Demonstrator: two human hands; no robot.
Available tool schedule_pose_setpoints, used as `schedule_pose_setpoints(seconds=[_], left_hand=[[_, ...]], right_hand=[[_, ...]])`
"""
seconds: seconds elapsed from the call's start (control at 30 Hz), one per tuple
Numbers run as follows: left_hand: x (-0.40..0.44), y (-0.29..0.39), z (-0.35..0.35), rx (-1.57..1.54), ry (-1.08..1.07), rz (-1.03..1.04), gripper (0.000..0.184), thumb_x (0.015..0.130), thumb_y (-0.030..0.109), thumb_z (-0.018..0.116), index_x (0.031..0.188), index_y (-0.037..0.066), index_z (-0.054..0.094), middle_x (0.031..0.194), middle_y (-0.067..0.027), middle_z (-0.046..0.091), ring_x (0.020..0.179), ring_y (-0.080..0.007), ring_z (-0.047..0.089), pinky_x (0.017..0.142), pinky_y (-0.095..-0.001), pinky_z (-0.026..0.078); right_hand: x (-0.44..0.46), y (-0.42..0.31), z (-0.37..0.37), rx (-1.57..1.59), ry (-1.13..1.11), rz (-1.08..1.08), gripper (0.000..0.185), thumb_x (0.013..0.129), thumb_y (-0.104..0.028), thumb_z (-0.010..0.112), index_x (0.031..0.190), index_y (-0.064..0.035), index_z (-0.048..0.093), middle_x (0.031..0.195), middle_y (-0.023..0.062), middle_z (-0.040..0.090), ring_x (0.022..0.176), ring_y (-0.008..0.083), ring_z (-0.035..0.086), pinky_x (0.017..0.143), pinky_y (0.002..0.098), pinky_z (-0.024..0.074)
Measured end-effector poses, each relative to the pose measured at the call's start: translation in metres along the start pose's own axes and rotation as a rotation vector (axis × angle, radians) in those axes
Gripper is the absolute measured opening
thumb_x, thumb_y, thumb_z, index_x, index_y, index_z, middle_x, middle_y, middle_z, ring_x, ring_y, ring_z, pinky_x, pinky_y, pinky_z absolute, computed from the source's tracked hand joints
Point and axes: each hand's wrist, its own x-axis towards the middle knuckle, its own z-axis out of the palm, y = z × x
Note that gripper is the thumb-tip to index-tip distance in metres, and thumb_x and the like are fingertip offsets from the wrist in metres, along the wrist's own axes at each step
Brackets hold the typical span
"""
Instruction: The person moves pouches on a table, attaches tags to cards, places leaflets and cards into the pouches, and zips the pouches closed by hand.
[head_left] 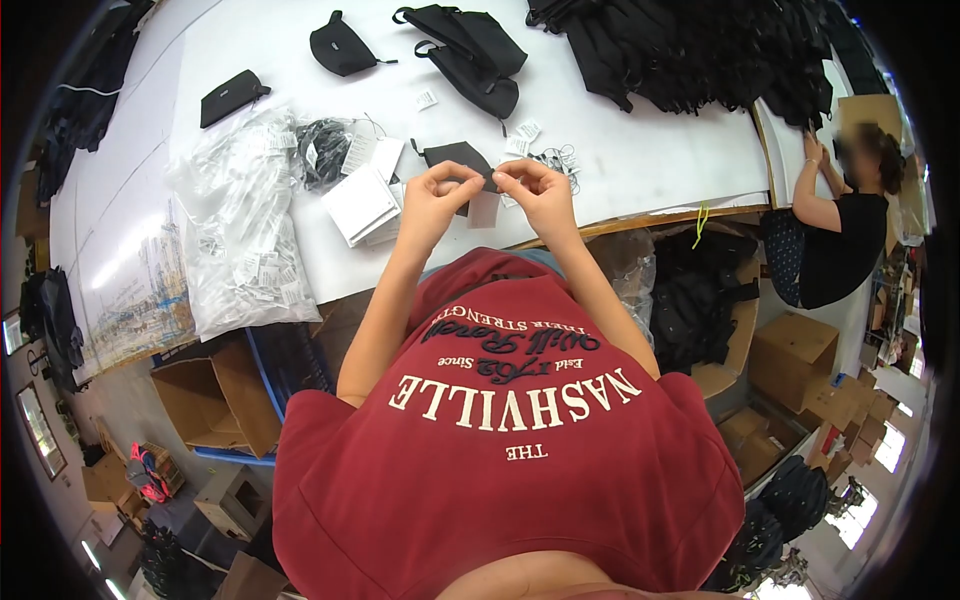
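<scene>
At the table's near edge, my left hand [437,200] and my right hand [537,198] face each other, thumb and forefinger pinched on both. What sits between the fingertips is too small to make out. Between and behind them lies a small black pouch [456,154], partly covered by my fingers. Below the fingertips hangs a pale card tag [484,210]. Left of my left hand is a stack of white cards [360,204], beside a bundle of black cords [325,150]. White labels [517,146] and thin loose strings [557,160] lie beyond my right hand.
A clear bag of labels [245,230] covers the table's left part. Black pouches [342,45] lie farther back, with a black heap [690,50] at back right. Another person [835,220] works at right. Cardboard boxes [215,395] stand under the table.
</scene>
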Motion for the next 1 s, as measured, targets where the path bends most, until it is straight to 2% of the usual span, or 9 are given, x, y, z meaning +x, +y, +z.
schedule_pose_setpoints(seconds=[0.2,0.3,0.4,0.5,0.6,0.7,0.8,0.9,1.0], left_hand=[[-0.001,0.002,-0.001,-0.018,-0.029,-0.008,0.013,0.083,0.013,0.069,0.085,0.000,0.066,0.052,0.0097,0.044,0.049,0.0012,0.031,0.048,-0.0188,0.022],[-0.002,0.002,-0.005,0.059,-0.047,0.014,0.013,0.083,0.013,0.069,0.085,0.000,0.066,0.051,0.0112,0.037,0.049,0.0008,0.029,0.048,-0.0190,0.022],[-0.003,0.000,-0.007,0.090,-0.060,0.052,0.013,0.084,0.014,0.069,0.085,0.001,0.066,0.052,0.0120,0.036,0.048,0.0014,0.027,0.047,-0.0191,0.021],[-0.002,-0.004,-0.009,0.130,-0.102,0.067,0.013,0.084,0.014,0.068,0.085,0.001,0.066,0.052,0.0121,0.035,0.048,0.0015,0.026,0.047,-0.0195,0.021],[-0.003,0.002,-0.010,0.245,-0.147,0.058,0.013,0.083,0.014,0.068,0.086,0.001,0.066,0.051,0.0114,0.032,0.048,0.0007,0.026,0.047,-0.0202,0.023],[-0.004,0.002,-0.013,0.329,-0.205,0.038,0.013,0.083,0.013,0.068,0.086,0.001,0.067,0.050,0.0103,0.030,0.048,-0.0003,0.025,0.047,-0.0208,0.024],[-0.006,0.006,-0.014,0.376,-0.264,0.012,0.013,0.082,0.013,0.068,0.086,0.001,0.068,0.050,0.0097,0.029,0.049,-0.0008,0.026,0.047,-0.0210,0.025],[-0.007,0.001,-0.015,0.382,-0.272,0.029,0.013,0.082,0.014,0.068,0.086,0.002,0.068,0.050,0.0098,0.029,0.049,-0.0008,0.027,0.048,-0.0211,0.024],[-0.008,0.002,-0.015,0.288,-0.252,-0.002,0.013,0.082,0.014,0.069,0.086,0.002,0.069,0.051,0.0104,0.028,0.049,-0.0006,0.026,0.047,-0.0213,0.021]], right_hand=[[0.000,-0.002,0.003,0.092,-0.024,-0.010,0.012,0.080,-0.015,0.071,0.086,-0.0047,0.070,0.074,-0.0038,0.064,0.053,-0.0015,0.039,0.048,0.0166,0.0283],[-0.002,-0.014,-0.003,-0.066,-0.095,0.035,0.012,0.083,-0.012,0.069,0.090,-0.0017,0.067,0.076,-0.0011,0.063,0.064,0.0013,0.051,0.056,0.0154,0.0369],[-0.002,-0.020,-0.006,-0.142,-0.141,0.017,0.011,0.083,-0.011,0.068,0.089,-0.0022,0.065,0.074,-0.0027,0.061,0.061,0.0015,0.048,0.054,0.0164,0.0346],[0.001,-0.025,-0.007,-0.118,-0.202,-0.034,0.011,0.080,-0.014,0.067,0.085,-0.0040,0.064,0.072,-0.0017,0.062,0.054,0.0015,0.040,0.049,0.0195,0.0303],[0.002,-0.042,-0.013,-0.359,-0.350,0.029,0.012,0.081,-0.016,0.062,0.085,-0.0039,0.060,0.069,0.0017,0.061,0.053,0.0046,0.042,0.050,0.0215,0.0332],[0.002,-0.039,-0.016,-0.442,-0.438,0.025,0.015,0.082,-0.018,0.059,0.085,-0.0034,0.059,0.067,0.0035,0.061,0.051,0.0081,0.045,0.051,0.0240,0.0357],[0.001,-0.045,-0.018,-0.422,-0.531,0.121,0.010,0.085,-0.012,0.059,0.087,-0.0026,0.056,0.066,0.0016,0.058,0.061,0.0058,0.055,0.056,0.0220,0.0402],[0.001,-0.039,-0.020,-0.442,-0.587,0.123,0.010,0.087,-0.012,0.058,0.087,-0.0026,0.056,0.067,0.0014,0.059,0.063,0.0067,0.056,0.058,0.0226,0.0419],[-0.003,-0.028,-0.019,-0.211,-0.523,0.123,0.013,0.085,-0.015,0.058,0.087,-0.0020,0.057,0.065,0.0021,0.059,0.061,0.0075,0.055,0.056,0.0230,0.0422]])
